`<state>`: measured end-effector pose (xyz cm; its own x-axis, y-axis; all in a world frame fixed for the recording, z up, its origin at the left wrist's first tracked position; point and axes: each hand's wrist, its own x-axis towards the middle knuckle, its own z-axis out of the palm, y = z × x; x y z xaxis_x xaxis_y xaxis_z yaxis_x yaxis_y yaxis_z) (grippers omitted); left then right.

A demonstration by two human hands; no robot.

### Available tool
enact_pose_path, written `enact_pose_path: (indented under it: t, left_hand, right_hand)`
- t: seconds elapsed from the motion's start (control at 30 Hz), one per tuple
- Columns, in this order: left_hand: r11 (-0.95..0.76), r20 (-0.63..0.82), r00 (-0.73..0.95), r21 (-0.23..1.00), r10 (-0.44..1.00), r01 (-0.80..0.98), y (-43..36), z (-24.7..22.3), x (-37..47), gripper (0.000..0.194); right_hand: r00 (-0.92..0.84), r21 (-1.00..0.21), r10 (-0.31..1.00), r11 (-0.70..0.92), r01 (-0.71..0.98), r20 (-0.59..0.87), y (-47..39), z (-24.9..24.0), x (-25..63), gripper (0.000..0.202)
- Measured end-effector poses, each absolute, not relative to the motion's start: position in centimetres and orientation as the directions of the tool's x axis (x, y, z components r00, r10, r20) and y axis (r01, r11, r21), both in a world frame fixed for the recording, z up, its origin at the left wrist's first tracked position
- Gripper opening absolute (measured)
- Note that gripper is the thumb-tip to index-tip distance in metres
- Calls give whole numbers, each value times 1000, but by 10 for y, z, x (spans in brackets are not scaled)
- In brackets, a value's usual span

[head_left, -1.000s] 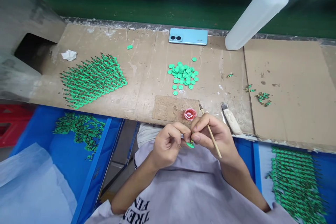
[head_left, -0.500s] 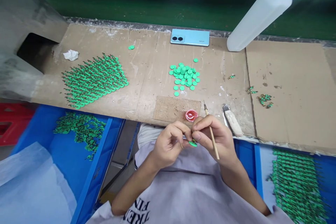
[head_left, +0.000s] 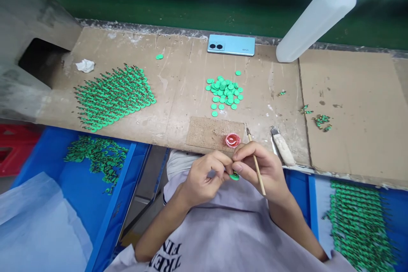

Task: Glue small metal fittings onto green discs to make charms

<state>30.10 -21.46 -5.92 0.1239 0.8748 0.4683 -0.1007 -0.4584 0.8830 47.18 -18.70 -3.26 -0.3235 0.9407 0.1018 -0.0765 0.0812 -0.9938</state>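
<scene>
My left hand (head_left: 207, 176) and my right hand (head_left: 259, 168) meet in front of my body, fingertips pinched together. Between them is a small green disc (head_left: 234, 176) with a tiny part on it, mostly hidden by the fingers. A thin brush (head_left: 257, 168) with a wooden handle also rests in my right hand, its tip pointing away from me. Just beyond the fingers sits a small round pot of red liquid (head_left: 233, 140) at the edge of a brown board (head_left: 204, 131). Loose green discs (head_left: 225, 91) lie in a pile farther back.
Green discs with upright parts (head_left: 116, 97) stand in rows at left. A phone (head_left: 231, 45), a tall white bottle (head_left: 315, 21), a scraper (head_left: 283, 146) and small green-and-gold parts (head_left: 321, 121) are on the cardboard. Blue bins (head_left: 111, 216) flank my body, holding more green pieces.
The green disc has shifted and tilted slightly between my fingertips. My hands stay in nearly the same place, and the brush remains in my right hand.
</scene>
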Motion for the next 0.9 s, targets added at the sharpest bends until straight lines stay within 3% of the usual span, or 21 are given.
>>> enact_pose_path:
  t: [0.2,0.5,0.7,0.9]
  left_hand:
    - [-462,472,65,877,879,-131,-217,-62,305,29]
    - [-461,477,71,872,876,-165,-216,-61,305,42]
    - [-421,446,81,882,892,-213,-218,-61,305,38]
    - [-404,419,126,905,899,-133,-215,-61,301,30]
  right_hand:
    - [-304,-989,943,118,-87,139,-188,-35,471,15]
    - [-304,-990,948,52,-132,91,-190,-39,468,23]
    - [-313,-990,947,25,-139,68,-188,-41,469,27]
    - [-305,-993,949,41,-115,75,-187,-41,473,21]
